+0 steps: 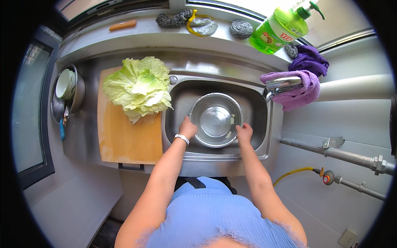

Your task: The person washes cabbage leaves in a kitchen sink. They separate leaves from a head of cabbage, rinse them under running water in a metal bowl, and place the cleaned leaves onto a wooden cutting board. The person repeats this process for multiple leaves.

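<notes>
Both my hands hold a round stainless steel basin (216,121) by its rim, in or over the sink (178,93). My left hand (187,127), below a wrist with a white bracelet or watch, grips the left side. My right hand (244,133) pinches the right side. Small pale leaf scraps (232,119) cling inside the basin; whether it holds water I cannot tell. Left of the sink, a pile of pale green cabbage leaves (141,88) rests on the far part of a wooden cutting board (131,139).
A chrome faucet (283,84) draped with a pink-purple towel (311,90) stands right of the sink. Along the sill are a green dish soap bottle (279,29), a steel wool scrubber (241,29) and an orange-handled item (122,25). A metal bowl (81,90) with white bowls stands far left.
</notes>
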The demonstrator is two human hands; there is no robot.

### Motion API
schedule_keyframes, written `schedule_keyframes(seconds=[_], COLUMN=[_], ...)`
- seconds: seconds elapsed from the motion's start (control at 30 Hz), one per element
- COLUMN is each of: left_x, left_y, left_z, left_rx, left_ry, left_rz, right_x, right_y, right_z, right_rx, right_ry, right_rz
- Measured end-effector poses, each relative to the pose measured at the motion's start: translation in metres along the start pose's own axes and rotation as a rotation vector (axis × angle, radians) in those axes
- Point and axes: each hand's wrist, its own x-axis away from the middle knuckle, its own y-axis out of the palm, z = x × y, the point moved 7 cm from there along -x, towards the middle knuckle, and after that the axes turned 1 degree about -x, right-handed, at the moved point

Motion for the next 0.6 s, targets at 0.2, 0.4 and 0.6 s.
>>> schedule_keyframes(seconds=[0.2,0.4,0.6], left_x=[0.011,0.016,0.02], left_y=[0.033,0.054,0.056], left_z=[-0.023,-0.043,-0.038], left_rx=[0.301,0.431,0.44], left_ry=[-0.151,-0.237,-0.202], left_rz=[-0.111,-0.167,-0.174], right_x=[0.015,0.028,0.038], right_y=[-0.008,-0.005,-0.008], right_z=[-0.057,-0.082,-0.092], right_rx=[0.016,0.076,0.058], right_ry=[-0.094,-0.137,-0.123], right_rz=[-0.003,-0.035,-0.05])
